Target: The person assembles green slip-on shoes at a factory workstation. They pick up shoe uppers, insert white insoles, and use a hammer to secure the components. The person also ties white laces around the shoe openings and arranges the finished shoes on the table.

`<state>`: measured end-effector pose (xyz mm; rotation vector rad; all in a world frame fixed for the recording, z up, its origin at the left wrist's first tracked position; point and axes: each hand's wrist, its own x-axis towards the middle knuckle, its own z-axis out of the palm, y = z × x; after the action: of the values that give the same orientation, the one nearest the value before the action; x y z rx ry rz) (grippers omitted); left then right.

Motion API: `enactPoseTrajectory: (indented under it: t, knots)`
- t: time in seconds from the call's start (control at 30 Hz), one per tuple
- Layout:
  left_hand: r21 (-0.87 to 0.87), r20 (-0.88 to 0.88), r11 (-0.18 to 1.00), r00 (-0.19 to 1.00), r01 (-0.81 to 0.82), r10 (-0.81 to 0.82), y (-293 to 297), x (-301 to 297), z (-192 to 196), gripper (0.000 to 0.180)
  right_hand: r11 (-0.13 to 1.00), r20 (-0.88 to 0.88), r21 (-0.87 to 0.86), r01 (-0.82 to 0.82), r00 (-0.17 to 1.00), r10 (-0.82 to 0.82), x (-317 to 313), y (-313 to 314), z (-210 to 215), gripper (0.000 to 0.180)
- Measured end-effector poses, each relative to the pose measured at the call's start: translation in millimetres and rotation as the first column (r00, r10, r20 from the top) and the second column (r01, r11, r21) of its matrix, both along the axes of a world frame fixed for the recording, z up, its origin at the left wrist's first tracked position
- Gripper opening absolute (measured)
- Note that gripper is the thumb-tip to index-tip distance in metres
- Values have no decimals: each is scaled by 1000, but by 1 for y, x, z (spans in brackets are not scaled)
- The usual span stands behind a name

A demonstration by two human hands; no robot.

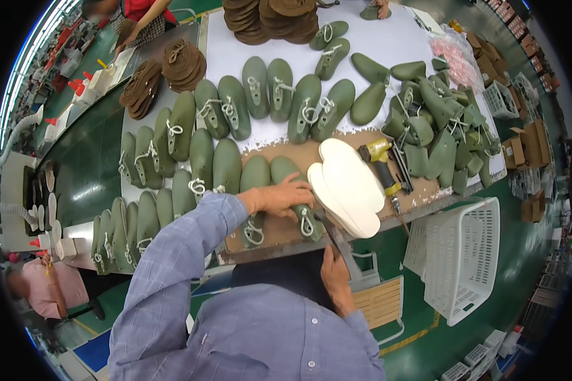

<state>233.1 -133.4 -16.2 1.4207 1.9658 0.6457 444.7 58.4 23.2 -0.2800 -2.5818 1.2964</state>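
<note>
My left hand [281, 195] reaches across the table's near edge, its fingers bent over a green shoe last [306, 219] with a white cord loop. Another green last [254, 174] lies just left of it, partly under my wrist. Below the table edge, my right hand [337, 277] is beside a grey metal bar [346, 251]; its fingers are mostly hidden. Cream-white insoles [343, 190] lie overlapped to the right of my left hand. Farther right rests a yellow-green and black staple gun [382, 166], with a hose fitting pointing toward the edge.
Lasts stand in rows along the left, including a far pair [267, 87]. A jumbled pile of lasts [445, 124] fills the right side. Brown stacked pieces [184, 63] sit at the back left. Beside the table stand a white plastic basket [461, 260] and a slatted stool [380, 301].
</note>
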Motion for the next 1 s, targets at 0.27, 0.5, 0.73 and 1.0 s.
enactPoseTrajectory:
  t: [0.27,0.5,0.73,1.0]
  knots:
    - [25,-45,1000,999,-13,14,0,-17,6,57,955,-231,292,47,973,23,-21,5,-39,20]
    - [-166,-129,969,971,181,-203,-23,-18,21,60,891,-34,277,359,931,-364,-13,121,2,24]
    - [-382,-243,901,919,204,-311,-32,-10,52,62,795,-72,498,347,930,-361,-59,274,-28,37]
    - [-367,45,806,857,-464,514,63,34,64,48,764,19,630,141,980,-196,-100,368,-88,36]
